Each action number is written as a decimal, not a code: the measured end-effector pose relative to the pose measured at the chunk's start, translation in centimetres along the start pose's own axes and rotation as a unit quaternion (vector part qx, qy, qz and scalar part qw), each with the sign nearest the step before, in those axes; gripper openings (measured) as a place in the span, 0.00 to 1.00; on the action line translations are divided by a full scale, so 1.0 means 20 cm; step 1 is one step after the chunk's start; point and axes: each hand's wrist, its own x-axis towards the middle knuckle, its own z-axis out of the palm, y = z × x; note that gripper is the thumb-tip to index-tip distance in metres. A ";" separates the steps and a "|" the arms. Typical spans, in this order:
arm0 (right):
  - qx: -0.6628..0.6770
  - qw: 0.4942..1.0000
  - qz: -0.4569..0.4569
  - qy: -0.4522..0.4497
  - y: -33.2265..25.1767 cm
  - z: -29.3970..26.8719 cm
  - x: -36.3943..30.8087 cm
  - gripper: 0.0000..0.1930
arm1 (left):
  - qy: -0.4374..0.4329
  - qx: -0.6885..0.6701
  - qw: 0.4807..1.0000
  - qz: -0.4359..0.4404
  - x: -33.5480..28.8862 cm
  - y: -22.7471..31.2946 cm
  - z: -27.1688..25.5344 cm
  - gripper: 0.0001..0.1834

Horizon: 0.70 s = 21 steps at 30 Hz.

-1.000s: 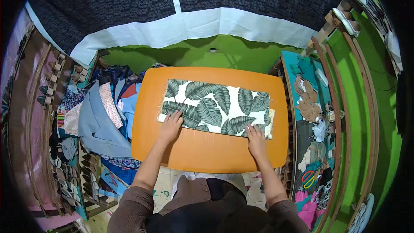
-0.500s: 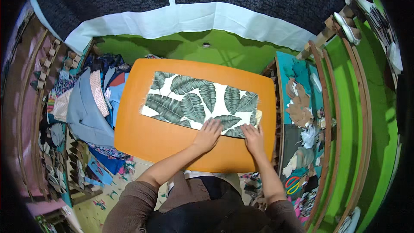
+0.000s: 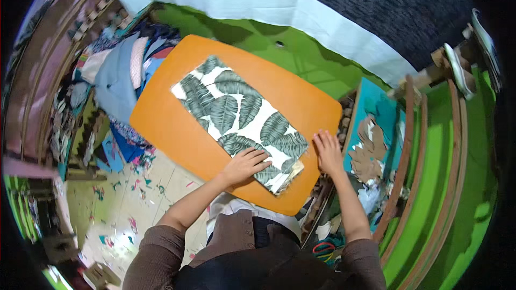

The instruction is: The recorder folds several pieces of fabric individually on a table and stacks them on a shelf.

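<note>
A folded length of white fabric with large green leaf prints (image 3: 250,121) lies flat on the orange table (image 3: 161,110). Its short ends look frayed, and a pale yellowish layer shows at the corner nearest my body. My left hand (image 3: 244,166) rests palm down on the fabric's near long edge, fingers stretched out. Just past the fabric's right end, my right hand (image 3: 328,153) is over the table's right edge. Its fingers are extended and hold nothing; whether they touch the tabletop, I cannot tell.
Piled clothes and cloth (image 3: 115,75) crowd the table's left side. On the right, a teal shelf (image 3: 371,96) carries brown cut pieces (image 3: 368,150), beside wooden rails (image 3: 411,161). Scissors with coloured handles (image 3: 324,251) lie low on the right. Scraps litter the floor (image 3: 150,198).
My right hand has left the fabric and moved right to the table's edge. My left hand stays on the fabric. The whole view has turned, so table and fabric now appear slanted.
</note>
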 end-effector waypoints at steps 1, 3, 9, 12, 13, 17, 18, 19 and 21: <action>-0.016 1.000 -0.012 0.018 0.03 0.03 0.06 0.29 | -0.022 0.023 0.999 0.024 -0.06 0.01 -0.02 0.25; -0.046 0.995 -0.087 0.034 0.04 0.06 0.18 0.28 | -0.057 0.065 0.996 0.010 -0.17 0.01 -0.04 0.26; -0.099 0.936 -0.332 0.064 -0.09 0.11 0.52 0.25 | -0.101 0.221 0.968 -0.064 -0.49 -0.08 -0.08 0.30; -0.050 0.902 -0.422 0.074 -0.23 0.14 0.60 0.25 | -0.074 0.236 0.951 -0.186 -0.55 -0.13 -0.17 0.28; -0.065 0.890 -0.442 0.091 -0.26 0.15 0.64 0.26 | -0.055 0.231 0.946 -0.222 -0.55 -0.16 -0.18 0.28; -0.065 0.852 -0.504 0.122 -0.40 0.17 0.81 0.27 | -0.101 0.305 0.932 -0.166 -0.46 -0.31 -0.19 0.28; -0.061 0.849 -0.510 0.123 -0.43 0.15 0.86 0.27 | -0.104 0.306 0.930 -0.174 -0.46 -0.34 -0.20 0.28; -0.062 0.837 -0.532 0.107 -0.43 0.14 0.89 0.28 | -0.120 0.313 0.929 -0.155 -0.42 -0.36 -0.19 0.27; -0.035 0.818 -0.568 0.087 -0.41 0.16 0.97 0.29 | -0.141 0.322 0.925 -0.142 -0.38 -0.39 -0.20 0.27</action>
